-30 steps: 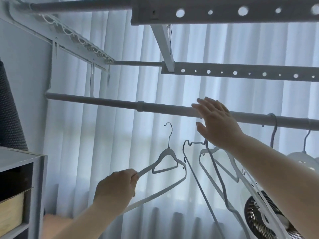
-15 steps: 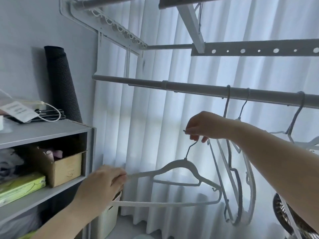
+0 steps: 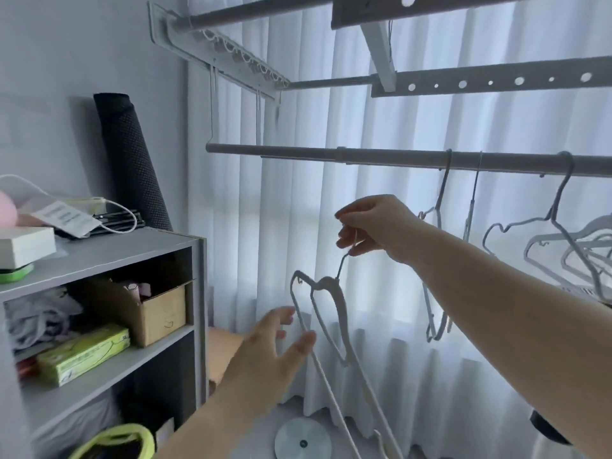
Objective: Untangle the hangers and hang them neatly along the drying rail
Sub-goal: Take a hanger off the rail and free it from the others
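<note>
My right hand (image 3: 374, 226) pinches the wire hook of a white hanger (image 3: 334, 313), which dangles edge-on below the grey drying rail (image 3: 298, 150). Lower down, my left hand (image 3: 275, 352) is spread, its fingers straight and close to the hanger's left arm; whether it touches is unclear. To the right, two thin hangers (image 3: 440, 233) hang from the rail by their hooks. Further right hangs a bunch of several white hangers (image 3: 563, 246).
A grey shelf unit (image 3: 109, 250) stands at the left with boxes, a mask and a rolled black mat (image 3: 132, 160). White curtains hang behind the rail. Perforated upper rack bars (image 3: 496, 81) run overhead. A round fan base (image 3: 303, 438) lies on the floor.
My left hand let go of the hanger's arm and spread its fingers. The hanger swung from lying flat to dangling edge-on from my right hand, which still pinches its hook.
</note>
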{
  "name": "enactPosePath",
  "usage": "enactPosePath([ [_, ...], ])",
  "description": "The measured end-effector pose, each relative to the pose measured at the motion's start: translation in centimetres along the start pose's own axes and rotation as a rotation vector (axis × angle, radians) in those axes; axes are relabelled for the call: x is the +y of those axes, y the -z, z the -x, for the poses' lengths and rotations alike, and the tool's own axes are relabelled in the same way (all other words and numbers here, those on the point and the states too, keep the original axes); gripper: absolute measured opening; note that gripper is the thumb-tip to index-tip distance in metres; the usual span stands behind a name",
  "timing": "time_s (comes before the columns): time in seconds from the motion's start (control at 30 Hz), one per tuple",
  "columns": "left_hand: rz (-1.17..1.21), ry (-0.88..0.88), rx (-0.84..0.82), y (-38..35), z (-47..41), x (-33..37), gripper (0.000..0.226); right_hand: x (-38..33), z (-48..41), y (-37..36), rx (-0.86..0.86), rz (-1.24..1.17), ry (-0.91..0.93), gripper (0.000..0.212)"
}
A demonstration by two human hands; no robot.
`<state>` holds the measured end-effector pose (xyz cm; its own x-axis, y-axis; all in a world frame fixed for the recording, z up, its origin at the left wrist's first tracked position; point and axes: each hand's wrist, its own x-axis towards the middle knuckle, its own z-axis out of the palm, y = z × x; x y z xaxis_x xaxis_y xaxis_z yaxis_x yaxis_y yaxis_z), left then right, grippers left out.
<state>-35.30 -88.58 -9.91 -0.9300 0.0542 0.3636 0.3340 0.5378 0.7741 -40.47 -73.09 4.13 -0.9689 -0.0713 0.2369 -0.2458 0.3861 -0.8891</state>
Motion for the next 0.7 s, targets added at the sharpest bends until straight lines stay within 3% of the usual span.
enactPosePath([
  [0.13, 0.063, 0.052, -0.225, 1.3, 2.4, -0.2, 0.086, -0.4, 1.8, -2.6, 0.069, -0.125, -0.057, 0.013],
  [0.2, 0.04, 0.086, -0.245, 1.9, 2.7, -0.6, 0.074, -0.4, 2.8, -3.7, 0.081, -0.295, -0.059, 0.016],
  [0.33, -0.141, 0.058, -0.298, 2.3, 3.7, -0.3, 0.06, -0.9, 3.9, -5.3, 0.14, -0.419, -0.003, 0.02],
  [0.47, -0.14, 0.034, -0.22, 2.2, 3.5, -0.4, 0.023, -1.5, 4.2, -5.4, 0.158, -0.442, 0.015, 0.02],
  [0.7, -0.17, 0.022, -0.224, 2.6, 0.0, 0.2, 0.024, -1.4, 3.0, -2.9, 0.152, -0.234, 0.035, 0.008],
])
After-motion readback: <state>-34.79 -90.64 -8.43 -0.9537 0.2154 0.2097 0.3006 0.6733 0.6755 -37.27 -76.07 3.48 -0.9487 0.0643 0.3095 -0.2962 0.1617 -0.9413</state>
